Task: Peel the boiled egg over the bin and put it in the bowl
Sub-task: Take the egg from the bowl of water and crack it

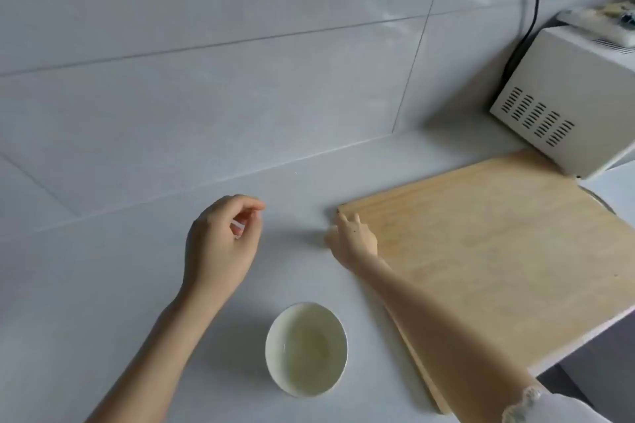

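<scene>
My right hand [354,239] is down on the counter at the near left corner of the wooden cutting board [498,244], fingers curled downward. A pale rounded shape that looks like the boiled egg [329,239] peeks out under its left side, mostly hidden by the hand. My left hand [220,244] hovers over the counter to the left, fingers loosely curled, thumb and forefinger tips close together, with nothing seen in it. The white bowl [275,336] stands nearer to me between my forearms, and nothing solid lies in it. No bin is in view.
A white microwave [563,99] stands at the back right with a black cable [536,0] running up the tiled wall. The counter's edge [584,340] drops off at the right, under the cutting board's near corner.
</scene>
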### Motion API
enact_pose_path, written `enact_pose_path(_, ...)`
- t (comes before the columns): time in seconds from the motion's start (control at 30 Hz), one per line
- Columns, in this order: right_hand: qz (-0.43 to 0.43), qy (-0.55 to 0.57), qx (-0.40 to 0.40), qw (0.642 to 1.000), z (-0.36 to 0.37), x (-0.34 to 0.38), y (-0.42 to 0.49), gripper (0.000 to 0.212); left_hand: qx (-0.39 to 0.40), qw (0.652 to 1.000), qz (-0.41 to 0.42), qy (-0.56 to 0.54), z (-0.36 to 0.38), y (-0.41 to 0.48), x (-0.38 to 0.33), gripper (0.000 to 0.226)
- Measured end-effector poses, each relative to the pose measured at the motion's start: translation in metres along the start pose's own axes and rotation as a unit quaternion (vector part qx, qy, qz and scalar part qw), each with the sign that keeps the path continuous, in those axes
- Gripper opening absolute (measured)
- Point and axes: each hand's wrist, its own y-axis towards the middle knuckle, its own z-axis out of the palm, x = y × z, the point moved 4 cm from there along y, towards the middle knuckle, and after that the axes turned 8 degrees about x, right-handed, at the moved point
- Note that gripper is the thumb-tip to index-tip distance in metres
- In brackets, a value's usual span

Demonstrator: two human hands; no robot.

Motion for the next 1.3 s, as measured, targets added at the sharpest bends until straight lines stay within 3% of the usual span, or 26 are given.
enact_pose_path(0.13,0.036,-0.103,0.017,0.994,0.010,0.010,0.015,0.048,-0.008,1.000,0.000,0.006,-0.008,0.006,0.010,0.014)
enact_pose_path(0.3,0.026,-0.133,0.003,0.991,0.024,0.007,0.026,0.026,-0.008,1.000,0.004,-0.011,-0.018,0.007,0.020,0.019)
enact_pose_path(0.43,0.020,0.026,-0.016,0.999,0.013,0.000,0.005,0.029,0.019,1.000,0.013,-0.015,-0.012,-0.004,0.022,0.017)
enact_pose_path(0.53,0.048,0.175,-0.043,0.982,-0.009,-0.016,-0.055,0.040,0.068,0.997,0.026,-0.012,0.007,-0.027,0.025,0.018)
enact_pose_path(0.67,0.067,0.223,-0.017,0.972,0.003,-0.045,-0.167,0.034,0.129,0.991,0.020,-0.037,0.046,-0.071,0.031,0.017)
enact_pose_path(0.73,0.067,0.209,0.000,0.976,0.025,-0.058,-0.202,0.032,0.153,0.986,0.002,-0.061,0.064,-0.092,0.034,0.016)
enact_pose_path(0.9,-0.003,0.147,-0.110,0.983,0.044,-0.073,-0.227,0.026,0.170,0.983,-0.006,-0.071,0.088,-0.116,0.026,0.016)
enact_pose_path(1.03,-0.082,0.051,-0.062,0.993,0.075,-0.080,-0.231,0.027,0.156,0.986,0.002,-0.064,0.090,-0.121,0.012,0.015)
enact_pose_path(1.3,-0.053,-0.068,-0.077,0.993,0.074,-0.083,-0.218,0.043,0.116,0.991,-0.033,-0.054,0.081,-0.139,0.010,0.021)
